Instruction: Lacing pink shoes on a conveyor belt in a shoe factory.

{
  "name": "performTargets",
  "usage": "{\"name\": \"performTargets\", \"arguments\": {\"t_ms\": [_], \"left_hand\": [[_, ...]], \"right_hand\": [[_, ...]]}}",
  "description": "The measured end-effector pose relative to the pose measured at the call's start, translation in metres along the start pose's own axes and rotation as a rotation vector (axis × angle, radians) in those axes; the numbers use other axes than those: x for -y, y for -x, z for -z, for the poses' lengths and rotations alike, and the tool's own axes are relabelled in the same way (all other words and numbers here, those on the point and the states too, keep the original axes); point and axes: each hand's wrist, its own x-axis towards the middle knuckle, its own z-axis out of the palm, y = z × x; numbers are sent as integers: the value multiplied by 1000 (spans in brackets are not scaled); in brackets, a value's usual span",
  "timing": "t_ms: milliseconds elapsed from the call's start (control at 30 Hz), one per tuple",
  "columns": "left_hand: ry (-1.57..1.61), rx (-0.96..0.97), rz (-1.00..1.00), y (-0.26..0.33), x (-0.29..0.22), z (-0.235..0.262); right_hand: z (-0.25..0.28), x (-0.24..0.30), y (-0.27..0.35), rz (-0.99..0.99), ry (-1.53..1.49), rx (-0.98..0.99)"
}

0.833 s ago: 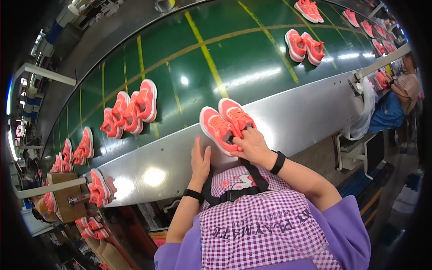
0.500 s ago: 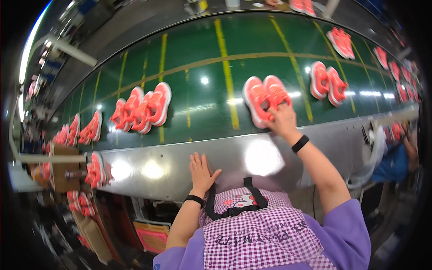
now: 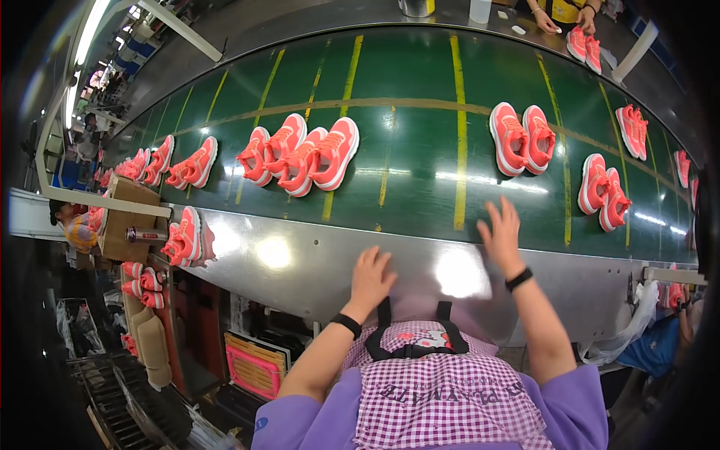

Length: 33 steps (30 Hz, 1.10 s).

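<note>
Over the near edge of the green conveyor belt [image 3: 420,199], my right hand [image 3: 501,232] hovers with fingers spread and nothing in it. Beyond its fingertips a pair of coral-pink sneakers [image 3: 523,140] with white soles sits side by side on the belt. My left hand [image 3: 372,279] is above the metal ledge [image 3: 337,259], fingers apart and holding nothing. Up and left of it, two pairs of the same sneakers [image 3: 301,156] stand close together on the belt. Another sneaker pair [image 3: 602,193] is to the right of my right hand.
More sneakers [image 3: 193,163] line the belt at left, and a pair [image 3: 184,237] stands on the ledge's left end by a cardboard box [image 3: 135,217]. White frame posts [image 3: 180,28] rise at both sides. Across the belt, another person's hands [image 3: 585,21] are near a sneaker pair [image 3: 583,49].
My right hand has let go of the sneaker pair and drawn back from it. The pair is now farther from me. My left hand has lifted slightly off the ledge. The view has shifted.
</note>
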Motion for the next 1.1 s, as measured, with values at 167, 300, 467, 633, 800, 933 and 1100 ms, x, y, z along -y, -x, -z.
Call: {"name": "performTargets", "arguments": {"t_ms": [167,300,467,633,800,933,1100], "left_hand": [[-315,-665,91,-68,50,101],[-568,-536,61,-103,88,153],[-454,-238,113,-149,116,161],[-386,-193,150,-155,115,166],[-336,-223,13,-92,36,140],[-219,-165,-133,-17,-3,94],[-3,-38,-188,25,-20,59]], "right_hand": [[-6,71,127,-195,11,271],[-1,110,147,-189,80,305],[-7,120,146,-233,159,338],[-6,129,125,-198,-3,227],[2,192,63,-41,-382,133],[-10,222,43,113,-493,102],[-21,199,75,134,-227,132]]}}
